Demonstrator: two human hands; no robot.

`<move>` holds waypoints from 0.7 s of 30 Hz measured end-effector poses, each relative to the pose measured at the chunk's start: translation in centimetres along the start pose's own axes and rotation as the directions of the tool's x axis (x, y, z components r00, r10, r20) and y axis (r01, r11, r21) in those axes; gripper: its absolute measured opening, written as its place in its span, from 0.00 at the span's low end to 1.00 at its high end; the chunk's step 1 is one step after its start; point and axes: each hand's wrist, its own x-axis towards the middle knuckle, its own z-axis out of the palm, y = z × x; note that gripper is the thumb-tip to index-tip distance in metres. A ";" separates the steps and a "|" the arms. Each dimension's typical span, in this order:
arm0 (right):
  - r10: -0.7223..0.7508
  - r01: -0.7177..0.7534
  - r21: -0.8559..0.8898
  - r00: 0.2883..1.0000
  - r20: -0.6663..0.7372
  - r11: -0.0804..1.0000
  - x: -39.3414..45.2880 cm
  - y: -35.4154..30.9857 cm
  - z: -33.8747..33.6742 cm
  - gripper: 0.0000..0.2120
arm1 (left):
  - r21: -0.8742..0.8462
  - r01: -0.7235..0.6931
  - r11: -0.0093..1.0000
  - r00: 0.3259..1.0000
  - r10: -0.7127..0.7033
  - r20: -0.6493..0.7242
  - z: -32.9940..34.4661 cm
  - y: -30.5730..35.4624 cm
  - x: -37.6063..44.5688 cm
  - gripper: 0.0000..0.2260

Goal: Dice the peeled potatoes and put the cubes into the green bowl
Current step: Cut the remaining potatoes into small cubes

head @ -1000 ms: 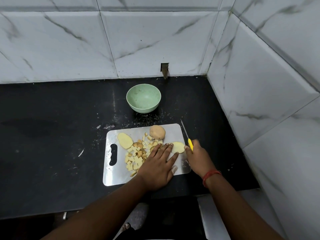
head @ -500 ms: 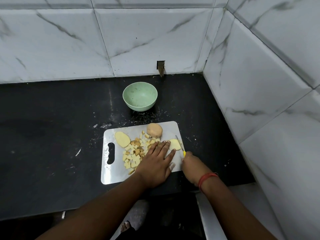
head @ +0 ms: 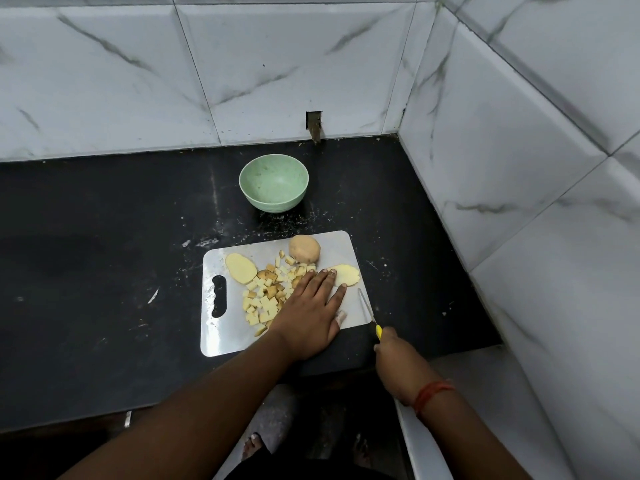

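- Potato cubes (head: 266, 295) lie heaped mid-board on the white board (head: 225, 341), which sits on the black table (head: 86, 271).
- Whole potato (head: 304, 249) rests at the board's far edge, touching the heap's far end.
- One slice (head: 240, 268) lies flat at the far left of the board; another slice (head: 346, 275) lies at its right edge.
- Left hand (head: 308, 317) lies flat on the board, fingers (head: 320, 282) straight and spread, tips touching the right slice and the cubes.
- Right hand (head: 394, 355), off the board's near right corner, has fingers curled round a yellow-handled knife (head: 369, 311), blade over the board's right edge.
- Green bowl (head: 273, 183) stands beyond the board, apart from it.
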 end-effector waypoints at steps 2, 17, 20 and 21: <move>-0.011 0.016 0.091 0.999 -0.051 0.996 -0.6 -0.1 -0.5 0.03 | -0.007 0.002 1.000 1.000 -0.002 -0.011 0.0 0.0 0.0 0.26; -0.036 0.036 0.014 0.999 0.013 0.999 2.9 -4.5 -2.9 0.15 | -0.038 0.006 0.999 0.998 -0.008 -0.065 0.3 -0.2 0.0 0.26; -0.016 0.016 0.037 1.000 0.020 0.999 1.5 -2.8 -1.4 0.13 | -0.032 0.008 0.999 0.998 -0.011 -0.069 0.3 -0.2 -0.1 0.26; -0.004 0.004 0.038 1.000 0.017 0.999 1.1 -2.2 -0.9 0.11 | -0.033 0.007 0.999 0.998 -0.009 -0.067 0.3 -0.2 -0.1 0.26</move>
